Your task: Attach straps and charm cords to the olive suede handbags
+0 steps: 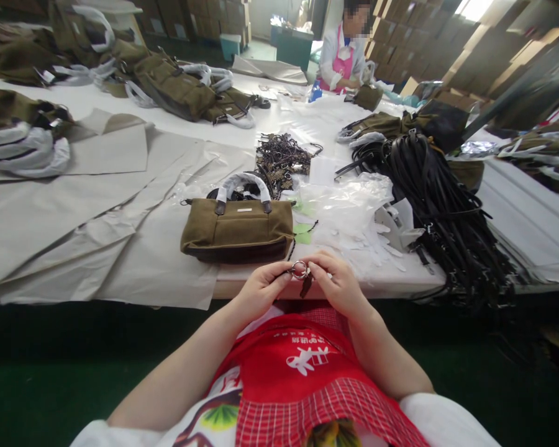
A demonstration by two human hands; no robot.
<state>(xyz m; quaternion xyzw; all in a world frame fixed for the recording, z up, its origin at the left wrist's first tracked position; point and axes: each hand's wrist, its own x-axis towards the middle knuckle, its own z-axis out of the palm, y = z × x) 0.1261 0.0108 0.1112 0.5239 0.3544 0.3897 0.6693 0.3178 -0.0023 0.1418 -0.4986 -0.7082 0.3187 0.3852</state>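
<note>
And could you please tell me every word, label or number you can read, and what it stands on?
None can be read reliably.
Red apron: white upside-down lettering, too small and blurred.
Pale plate on olive handbag: too small.
Pink apron: blurred mark.

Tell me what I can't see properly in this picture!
All in the head view:
Ring: too small to tell whether it has a gap; the left hand and right hand are at its sides.
Inside of the brown bag: hidden by its front.
Label on its front: too small to read.
Number of black straps: they overlap in a heap.
Leftmost bag: cut off by the left edge.
</note>
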